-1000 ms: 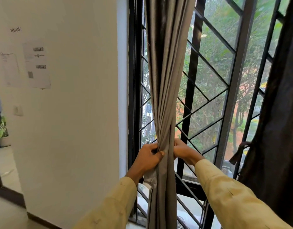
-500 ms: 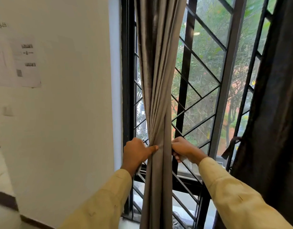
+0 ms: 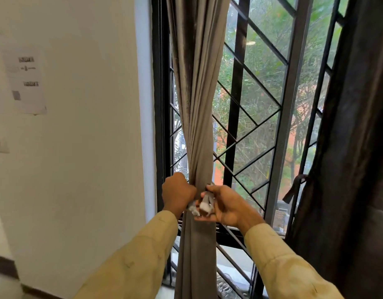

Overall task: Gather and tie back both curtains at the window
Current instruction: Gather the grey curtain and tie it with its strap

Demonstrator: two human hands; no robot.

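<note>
The left grey curtain [image 3: 197, 104] hangs gathered into a narrow bundle in front of the window grille. My left hand [image 3: 178, 192] is clenched on the bundle's left side at its narrowest point. My right hand [image 3: 224, 205] is on the right side, palm up, with the pale grey tie-back strip [image 3: 205, 205] between its fingers; the strip's ends run across to my left hand. The dark right curtain [image 3: 356, 147] hangs at the far right, gathered, with a dark tie [image 3: 295, 186] looped on its left edge.
A black diamond-pattern window grille [image 3: 251, 130] stands behind the curtains, with trees outside. A white wall [image 3: 89, 126] on the left carries taped papers [image 3: 26, 83] and a switch [image 3: 0, 145]. The floor shows at the lower left.
My right hand has come off the back of the curtain and turned palm up, with the pale tie-back strip now showing in its fingers. My left hand stays clenched on the bundle.
</note>
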